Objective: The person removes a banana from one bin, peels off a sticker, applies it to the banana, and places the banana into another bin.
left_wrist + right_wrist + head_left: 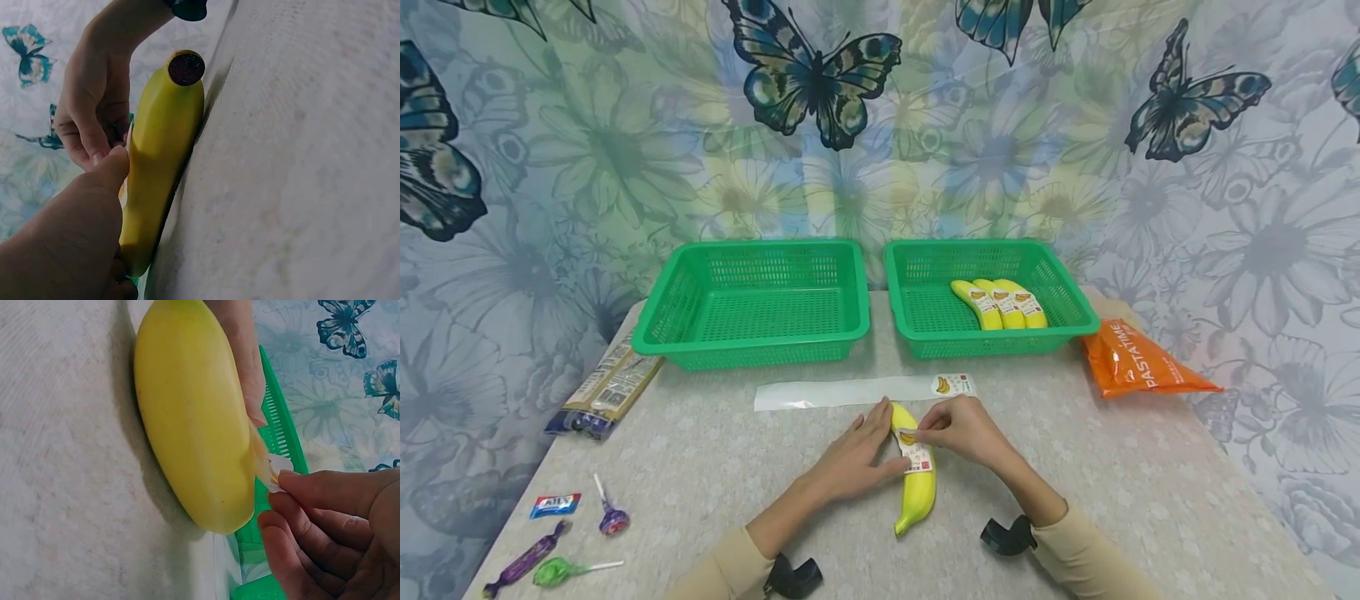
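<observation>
From the head camera, a smooth yellow plastic-looking banana lies on the pale speckled table, in front of the two green perforated plastic baskets. The left hand rests its straight fingers against the banana's left side, steadying it. The right hand pinches the upper end of a white sticker label that lies across the fruit. To do this well, I judge the label should be laid flat from one end and smoothed outward, with the left hand keeping the banana from rolling. Just behind lies a long white backing strip with one banana-logo sticker on its right end. Three labelled yellow bananas sit in the right basket. An orange packet reads "PASTATIME"; a small blue-and-red wrapper bears lettering too small to be sure of.

The left wrist camera shows the banana's dark tip and the left thumb pressed flat on the peel.

The right wrist camera shows the right fingertips nipping the label's edge beside the banana.
</observation>
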{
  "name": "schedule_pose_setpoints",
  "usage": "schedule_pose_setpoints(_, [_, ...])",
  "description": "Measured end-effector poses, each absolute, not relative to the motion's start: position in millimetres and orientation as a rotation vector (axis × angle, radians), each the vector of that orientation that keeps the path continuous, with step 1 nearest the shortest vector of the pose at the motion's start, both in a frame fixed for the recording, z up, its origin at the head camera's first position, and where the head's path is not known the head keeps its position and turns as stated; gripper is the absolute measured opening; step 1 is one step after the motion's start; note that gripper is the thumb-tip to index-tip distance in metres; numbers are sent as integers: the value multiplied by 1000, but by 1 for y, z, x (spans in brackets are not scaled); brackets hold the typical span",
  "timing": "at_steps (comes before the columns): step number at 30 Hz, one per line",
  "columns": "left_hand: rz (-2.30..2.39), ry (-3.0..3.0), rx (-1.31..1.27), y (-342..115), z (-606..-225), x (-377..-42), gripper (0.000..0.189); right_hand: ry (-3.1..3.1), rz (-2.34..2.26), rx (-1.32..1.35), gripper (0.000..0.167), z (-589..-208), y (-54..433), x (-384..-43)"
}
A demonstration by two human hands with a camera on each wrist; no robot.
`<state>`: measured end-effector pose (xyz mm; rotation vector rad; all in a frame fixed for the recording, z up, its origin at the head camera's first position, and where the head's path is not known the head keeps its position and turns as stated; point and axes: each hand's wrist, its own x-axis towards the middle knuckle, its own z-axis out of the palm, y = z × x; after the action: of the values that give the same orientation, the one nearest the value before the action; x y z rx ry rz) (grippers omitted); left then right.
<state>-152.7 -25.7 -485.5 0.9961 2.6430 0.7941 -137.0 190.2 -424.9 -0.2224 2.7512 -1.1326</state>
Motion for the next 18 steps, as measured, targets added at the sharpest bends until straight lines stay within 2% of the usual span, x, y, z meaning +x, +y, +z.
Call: schedule_pose_setpoints(18, [749,2677,1023,-26,-490,-154,99,2718,-1144,-40,14,-440,192,-145])
